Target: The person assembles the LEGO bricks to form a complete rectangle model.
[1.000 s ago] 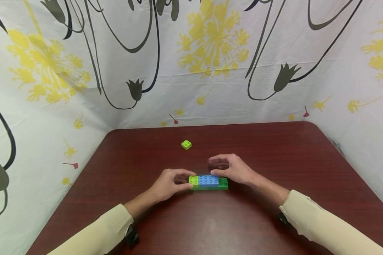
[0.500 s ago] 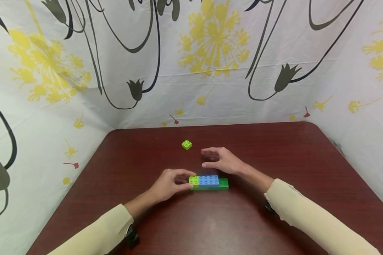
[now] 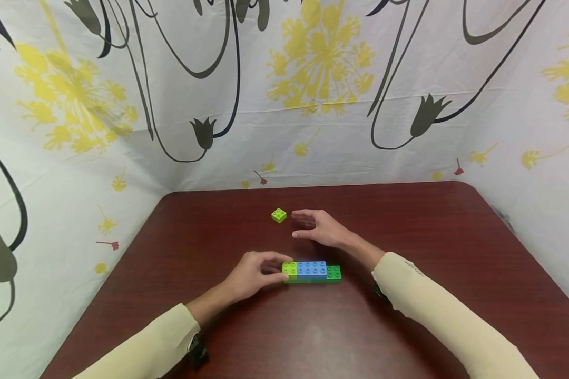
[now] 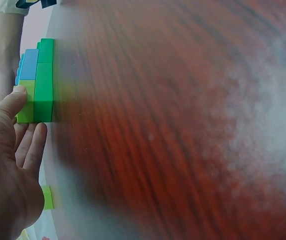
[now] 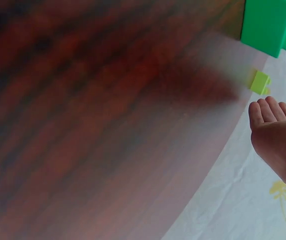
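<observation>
A row of toy building bricks lies on the table in the head view. Its top layer has a lime brick [image 3: 289, 269] beside a longer blue brick [image 3: 311, 269]; green bricks [image 3: 334, 272] form the layer under them. My left hand [image 3: 251, 275] pinches the lime end between thumb and fingers, its thumb on the near side, as the left wrist view also shows. Farther back lies a loose lime brick [image 3: 278, 215]. My right hand [image 3: 323, 228] hovers just right of that brick, fingers extended and thumb apart, holding nothing; in the right wrist view a gap separates the fingertips [image 5: 269, 102] from it.
The dark red-brown wooden table [image 3: 389, 221] has rounded far corners. A white patterned cloth [image 3: 246, 105] hangs behind it and along both sides. Each forearm wears a light sleeve, with a dark wrist device [image 3: 196, 351] seen at the left cuff.
My right hand has left the right end of the brick row and moved away and leftward to the loose lime brick. My left hand keeps its hold on the row.
</observation>
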The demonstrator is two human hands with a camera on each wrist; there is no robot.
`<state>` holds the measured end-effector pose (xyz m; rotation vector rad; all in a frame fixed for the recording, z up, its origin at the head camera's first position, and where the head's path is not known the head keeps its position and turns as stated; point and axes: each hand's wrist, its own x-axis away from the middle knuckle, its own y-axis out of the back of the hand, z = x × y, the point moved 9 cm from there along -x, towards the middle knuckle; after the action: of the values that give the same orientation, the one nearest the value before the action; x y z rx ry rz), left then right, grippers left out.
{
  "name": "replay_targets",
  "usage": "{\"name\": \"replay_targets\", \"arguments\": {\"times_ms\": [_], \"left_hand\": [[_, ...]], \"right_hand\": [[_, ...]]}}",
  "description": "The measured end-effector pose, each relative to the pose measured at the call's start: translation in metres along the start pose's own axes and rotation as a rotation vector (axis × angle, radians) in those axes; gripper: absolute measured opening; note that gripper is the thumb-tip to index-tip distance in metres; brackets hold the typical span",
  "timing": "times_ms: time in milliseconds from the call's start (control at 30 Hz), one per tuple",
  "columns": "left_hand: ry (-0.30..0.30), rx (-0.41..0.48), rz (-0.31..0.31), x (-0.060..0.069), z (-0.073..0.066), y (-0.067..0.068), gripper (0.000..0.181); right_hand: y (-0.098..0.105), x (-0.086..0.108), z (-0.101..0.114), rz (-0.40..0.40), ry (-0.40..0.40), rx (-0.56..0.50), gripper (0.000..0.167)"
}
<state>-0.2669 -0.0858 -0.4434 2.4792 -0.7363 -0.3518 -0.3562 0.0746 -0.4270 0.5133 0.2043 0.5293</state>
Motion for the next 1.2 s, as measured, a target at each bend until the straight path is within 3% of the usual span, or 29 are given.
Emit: {"name": "replay_targets", "arguments": {"times_ms": [600, 1200], "left_hand": [[0.002, 0.011, 0.007, 0.000, -0.001, 0.000, 0.039], [-0.005, 0.012, 0.014, -0.001, -0.001, 0.000, 0.039]], "right_hand": [[-0.001, -0.045, -0.008, 0.011, -0.002, 0.063, 0.063], [-0.011, -0.070, -0.011, -0.001, -0.034, 0.096, 0.063]]}}
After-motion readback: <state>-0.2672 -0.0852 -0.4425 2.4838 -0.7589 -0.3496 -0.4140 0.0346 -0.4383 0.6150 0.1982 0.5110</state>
